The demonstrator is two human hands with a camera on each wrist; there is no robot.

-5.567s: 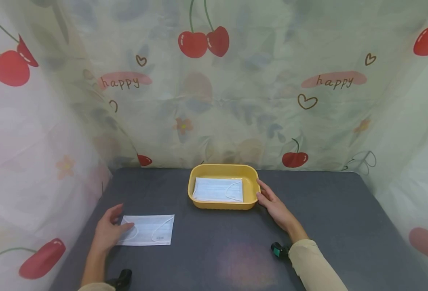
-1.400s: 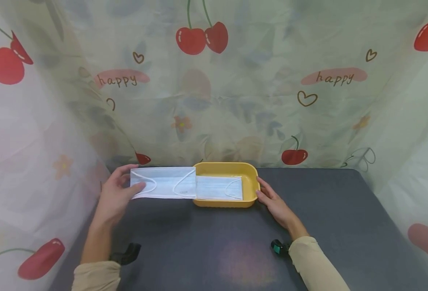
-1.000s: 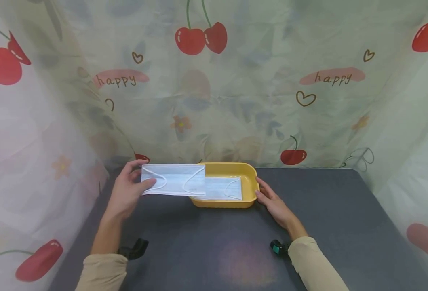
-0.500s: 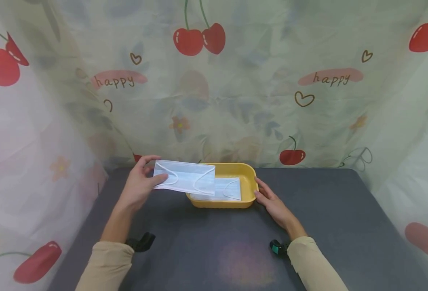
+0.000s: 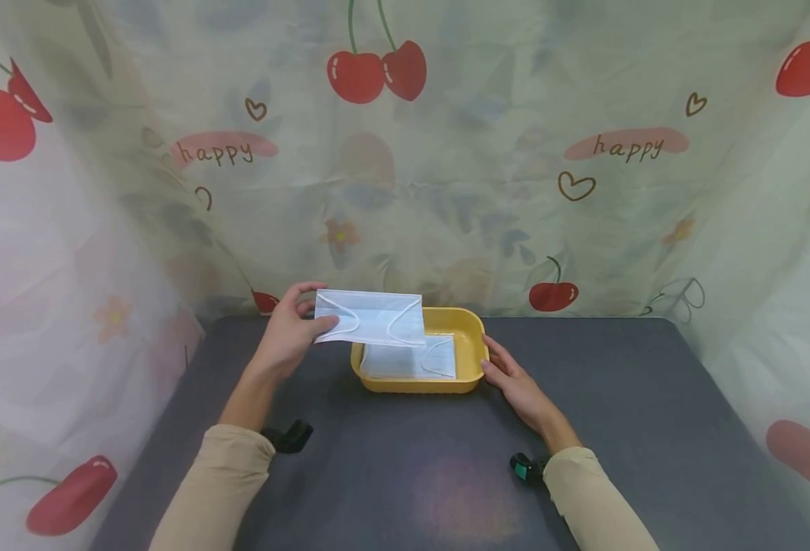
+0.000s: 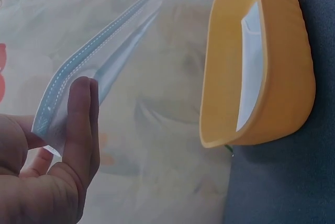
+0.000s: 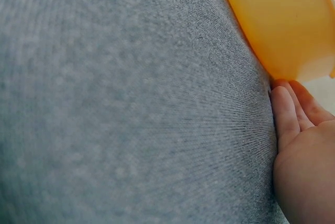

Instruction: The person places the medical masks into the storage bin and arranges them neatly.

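Note:
My left hand (image 5: 294, 329) pinches a pale blue face mask (image 5: 372, 317) by its left end, thumb in front and fingers behind. That mask is raised over the back left part of a yellow tray (image 5: 473, 356), its white ear loops toward me. In the left wrist view the held mask (image 6: 104, 51) appears edge-on, apart from the tray (image 6: 293, 77). Inside the tray lies another face mask (image 5: 439, 358), partly hidden by the raised one. At the tray's right end, my right hand (image 5: 518, 386) touches the wall with fairly straight fingers, also seen against the tray (image 7: 288, 20) in the right wrist view.
The tray stands at the back middle of a dark grey table (image 5: 377, 467). Behind the table hangs a curtain (image 5: 446, 229) printed with cherries, and it continues along both sides. Each wrist carries a black strapped device, such as the left one (image 5: 291, 436).
My left hand has taken the mask from the table at the left, lifted it and carried it right over the tray. The right hand has stayed at the tray's right end.

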